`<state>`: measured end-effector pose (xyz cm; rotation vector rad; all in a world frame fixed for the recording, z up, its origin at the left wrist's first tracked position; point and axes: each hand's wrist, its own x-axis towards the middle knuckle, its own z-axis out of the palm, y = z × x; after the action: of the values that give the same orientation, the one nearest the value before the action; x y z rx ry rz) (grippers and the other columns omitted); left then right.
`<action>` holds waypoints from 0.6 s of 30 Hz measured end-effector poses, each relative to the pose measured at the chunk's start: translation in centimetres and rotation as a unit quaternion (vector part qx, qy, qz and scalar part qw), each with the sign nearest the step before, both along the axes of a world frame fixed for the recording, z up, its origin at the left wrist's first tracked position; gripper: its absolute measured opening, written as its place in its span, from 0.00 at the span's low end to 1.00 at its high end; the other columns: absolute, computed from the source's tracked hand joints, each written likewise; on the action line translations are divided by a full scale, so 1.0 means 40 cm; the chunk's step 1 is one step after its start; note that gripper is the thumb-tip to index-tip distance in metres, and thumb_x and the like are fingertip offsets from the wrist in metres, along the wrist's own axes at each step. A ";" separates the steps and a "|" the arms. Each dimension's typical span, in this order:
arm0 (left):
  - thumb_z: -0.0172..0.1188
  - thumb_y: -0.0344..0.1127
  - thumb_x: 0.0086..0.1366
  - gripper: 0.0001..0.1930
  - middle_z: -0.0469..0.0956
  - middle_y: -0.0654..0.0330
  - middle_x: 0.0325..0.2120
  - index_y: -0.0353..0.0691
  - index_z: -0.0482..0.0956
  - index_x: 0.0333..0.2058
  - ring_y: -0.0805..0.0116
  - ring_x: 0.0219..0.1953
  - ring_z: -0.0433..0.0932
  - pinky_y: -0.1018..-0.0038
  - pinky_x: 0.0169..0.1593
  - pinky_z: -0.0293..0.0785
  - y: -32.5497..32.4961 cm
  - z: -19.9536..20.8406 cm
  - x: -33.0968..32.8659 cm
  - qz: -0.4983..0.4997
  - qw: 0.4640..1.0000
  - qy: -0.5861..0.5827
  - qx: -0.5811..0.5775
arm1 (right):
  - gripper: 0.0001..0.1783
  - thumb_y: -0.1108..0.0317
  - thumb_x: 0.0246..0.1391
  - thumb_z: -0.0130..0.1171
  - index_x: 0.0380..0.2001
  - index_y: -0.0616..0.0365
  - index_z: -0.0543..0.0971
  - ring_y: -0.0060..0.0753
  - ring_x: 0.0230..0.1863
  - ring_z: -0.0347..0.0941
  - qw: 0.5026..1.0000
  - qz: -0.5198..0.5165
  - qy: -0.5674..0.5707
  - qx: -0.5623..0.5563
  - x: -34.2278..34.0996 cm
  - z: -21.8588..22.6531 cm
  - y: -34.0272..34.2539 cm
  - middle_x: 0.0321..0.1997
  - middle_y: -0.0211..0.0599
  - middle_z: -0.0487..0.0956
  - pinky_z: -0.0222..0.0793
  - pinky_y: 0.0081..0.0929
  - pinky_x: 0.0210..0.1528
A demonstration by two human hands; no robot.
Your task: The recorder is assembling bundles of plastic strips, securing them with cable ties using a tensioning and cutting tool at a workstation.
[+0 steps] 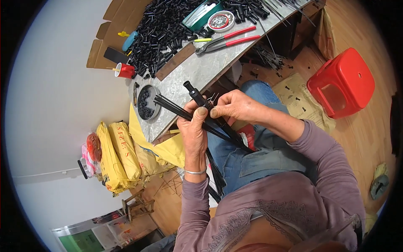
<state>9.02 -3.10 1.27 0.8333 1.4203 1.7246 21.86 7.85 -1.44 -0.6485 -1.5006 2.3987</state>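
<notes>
My left hand point(194, 128) is closed around a bundle of thin black rods point(176, 110), which run from near the table edge down across my lap. A black stepped tube point(195, 93) stands out between my hands, its narrower end pointing up and away. My right hand point(240, 106) pinches at the tube's lower part with thumb and forefinger. Thin wire-like ends show by the right fingertips; the exact spot being pinched is hidden behind the thumbs.
On the grey table point(184, 63) lie a large heap of small black tubes point(155, 38), red-handled pliers point(228, 40), a round tin of black rings point(147, 102), a white bowl point(221, 21) and a red cup point(124, 70). A red stool point(342, 83) stands right; yellow sacks point(119, 155) lie left.
</notes>
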 end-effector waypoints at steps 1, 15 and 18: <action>0.65 0.38 0.59 0.17 0.79 0.58 0.34 0.35 0.76 0.44 0.73 0.34 0.76 0.82 0.37 0.70 0.002 -0.003 -0.002 -0.005 1.000 0.010 -0.004 | 0.18 0.57 0.45 0.70 0.18 0.55 0.73 0.18 0.22 0.69 1.000 -0.005 0.002 -0.024 -0.001 0.000 0.002 0.20 0.26 0.73 0.68 0.18 0.22; 0.55 0.44 0.66 0.22 0.79 0.55 0.38 0.31 0.73 0.49 0.68 0.39 0.78 0.75 0.45 0.72 0.001 0.034 0.004 -0.068 0.996 0.036 -0.048 | 0.18 0.57 0.42 0.71 0.29 0.56 0.75 0.21 0.31 0.71 1.000 -0.023 -0.012 -0.008 0.003 0.027 -0.006 0.29 0.27 0.75 0.68 0.23 0.29; 0.54 0.45 0.66 0.22 0.79 0.54 0.38 0.31 0.72 0.49 0.68 0.40 0.78 0.75 0.46 0.72 -0.001 0.036 0.017 -0.064 0.997 0.024 -0.048 | 0.18 0.58 0.43 0.70 0.31 0.56 0.76 0.22 0.35 0.71 0.999 -0.029 0.029 -0.014 0.003 0.030 -0.009 0.35 0.27 0.77 0.66 0.24 0.33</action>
<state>9.68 -3.15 2.70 0.8982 1.4391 1.5377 21.97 7.51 -0.25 -0.6150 -1.4093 2.3784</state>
